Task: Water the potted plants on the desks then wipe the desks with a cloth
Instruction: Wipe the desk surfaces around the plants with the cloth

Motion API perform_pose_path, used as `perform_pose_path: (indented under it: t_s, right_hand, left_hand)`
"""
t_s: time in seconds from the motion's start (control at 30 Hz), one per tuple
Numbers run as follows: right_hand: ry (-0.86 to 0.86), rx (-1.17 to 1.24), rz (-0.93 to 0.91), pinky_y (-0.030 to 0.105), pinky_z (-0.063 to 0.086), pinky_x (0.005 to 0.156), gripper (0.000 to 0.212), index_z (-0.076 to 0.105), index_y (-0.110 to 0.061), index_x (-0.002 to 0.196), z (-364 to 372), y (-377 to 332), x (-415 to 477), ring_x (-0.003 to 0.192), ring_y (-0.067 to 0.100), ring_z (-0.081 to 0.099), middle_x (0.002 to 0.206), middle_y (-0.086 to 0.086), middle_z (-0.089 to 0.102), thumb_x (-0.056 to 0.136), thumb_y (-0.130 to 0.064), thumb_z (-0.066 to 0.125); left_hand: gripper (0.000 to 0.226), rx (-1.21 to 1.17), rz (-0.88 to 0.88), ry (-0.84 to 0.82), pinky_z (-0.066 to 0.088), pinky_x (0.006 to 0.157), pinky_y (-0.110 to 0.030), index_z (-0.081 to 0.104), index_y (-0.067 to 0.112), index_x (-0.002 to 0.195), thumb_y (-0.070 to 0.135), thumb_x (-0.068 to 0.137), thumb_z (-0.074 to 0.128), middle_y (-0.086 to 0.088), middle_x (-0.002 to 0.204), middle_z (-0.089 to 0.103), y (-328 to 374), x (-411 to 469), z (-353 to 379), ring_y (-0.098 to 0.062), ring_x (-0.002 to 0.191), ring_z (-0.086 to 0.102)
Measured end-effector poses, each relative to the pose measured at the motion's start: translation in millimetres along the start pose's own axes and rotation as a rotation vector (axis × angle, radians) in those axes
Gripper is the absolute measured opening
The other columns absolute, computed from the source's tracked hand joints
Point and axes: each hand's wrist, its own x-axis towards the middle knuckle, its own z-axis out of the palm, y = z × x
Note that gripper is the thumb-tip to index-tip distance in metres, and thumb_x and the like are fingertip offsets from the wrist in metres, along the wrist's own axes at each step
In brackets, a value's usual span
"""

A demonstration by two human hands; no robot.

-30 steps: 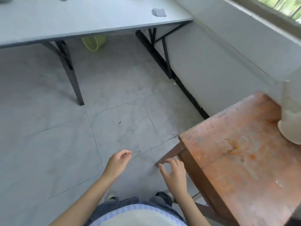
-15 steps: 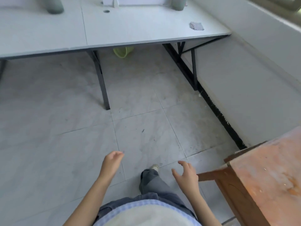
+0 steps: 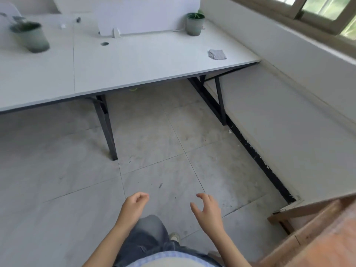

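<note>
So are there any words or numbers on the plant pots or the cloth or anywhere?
None can be read.
The two grey-green round plant pots show no label.
The crumpled grey cloth on the white desk shows no writing.
The white divider panel is blank.

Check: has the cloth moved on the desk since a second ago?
No. The cloth lies near the desk's right front corner as before; only the camera shifted.

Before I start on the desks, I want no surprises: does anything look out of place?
Little stands out. The grey cloth lies crumpled near the white desk's right edge; both potted plants stand upright.
</note>
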Motion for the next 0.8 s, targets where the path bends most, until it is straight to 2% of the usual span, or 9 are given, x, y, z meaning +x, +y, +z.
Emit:
perform_pose_path:
  t_s: [0.07, 0.17, 0.23, 0.37, 0.6, 0.7, 0.8]
  right_hand:
    - [-0.013, -0.003, 0.028, 0.033, 0.03, 0.104, 0.04, 0.044, -0.02, 0.128, -2.0, 3.3, 12.3, 0.126, 0.014, 0.041, 0.134, -0.004, 0.047, 0.093, -0.037, 0.045]
    - [-0.001, -0.038, 0.065, 0.031, 0.03, 0.104, 0.041, 0.043, -0.02, 0.13, -7.3, 7.2, 36.6, 0.127, 0.013, 0.04, 0.136, -0.006, 0.046, 0.093, -0.039, 0.042]
    - [0.01, -0.054, 0.083, 0.031, 0.029, 0.104, 0.041, 0.043, -0.02, 0.13, -15.3, 7.9, 57.3, 0.128, 0.013, 0.039, 0.136, -0.005, 0.046, 0.094, -0.038, 0.041]
    - [0.052, -0.03, 0.173, 0.034, 0.029, 0.103, 0.04, 0.043, -0.019, 0.13, -36.2, 4.8, 107.4, 0.126, 0.015, 0.04, 0.136, -0.004, 0.046, 0.094, -0.036, 0.042]
    - [0.205, -0.056, 0.206, 0.03, 0.029, 0.099, 0.038, 0.046, -0.018, 0.128, -89.6, -36.9, 214.3, 0.127, 0.015, 0.037, 0.134, -0.003, 0.047, 0.094, -0.033, 0.044]
    - [0.237, -0.061, 0.235, 0.03, 0.029, 0.098, 0.038, 0.047, -0.017, 0.127, -104.1, -50.1, 242.2, 0.127, 0.015, 0.036, 0.133, -0.003, 0.048, 0.093, -0.033, 0.045]
    - [0.198, -0.078, 0.296, 0.03, 0.029, 0.1, 0.039, 0.047, -0.019, 0.128, -108.7, -46.8, 257.5, 0.128, 0.015, 0.035, 0.134, -0.004, 0.046, 0.093, -0.034, 0.045]
  left_hand:
    - [0.016, -0.031, -0.047, -0.01, 0.037, 0.069, -0.027, 0.063, 0.01, 0.078, 0.011, 0.09, 0.052, -0.004, 0.081, 0.06, 5.5, 17.2, 2.1, -0.017, 0.082, 0.053]
    - [0.018, -0.062, -0.119, -0.027, 0.039, 0.078, -0.032, 0.062, 0.01, 0.075, 0.011, 0.09, 0.051, -0.011, 0.09, 0.062, 16.5, 51.1, 7.3, -0.023, 0.088, 0.056]
    - [0.018, -0.063, -0.129, -0.054, 0.039, 0.081, -0.031, 0.062, 0.01, 0.076, 0.012, 0.09, 0.051, -0.01, 0.09, 0.063, 31.7, 76.2, 15.6, -0.024, 0.09, 0.057]
    - [0.016, -0.08, -0.102, -0.123, 0.04, 0.07, -0.027, 0.061, 0.01, 0.081, 0.013, 0.091, 0.05, -0.007, 0.089, 0.063, 78.3, 138.3, 37.9, -0.021, 0.087, 0.056]
    - [0.017, -0.106, 0.028, -0.188, 0.041, 0.073, -0.028, 0.061, 0.015, 0.079, 0.015, 0.091, 0.049, -0.001, 0.087, 0.063, 197.6, 244.7, 54.9, -0.018, 0.086, 0.057]
    - [0.018, -0.066, 0.004, -0.261, 0.041, 0.076, -0.03, 0.061, 0.014, 0.079, 0.014, 0.091, 0.049, -0.002, 0.087, 0.063, 218.6, 268.8, 65.2, -0.018, 0.085, 0.057]
    - [0.017, -0.023, -0.06, -0.326, 0.04, 0.082, -0.033, 0.062, 0.014, 0.08, 0.015, 0.091, 0.049, -0.002, 0.089, 0.063, 216.5, 287.4, 76.3, -0.02, 0.089, 0.058]
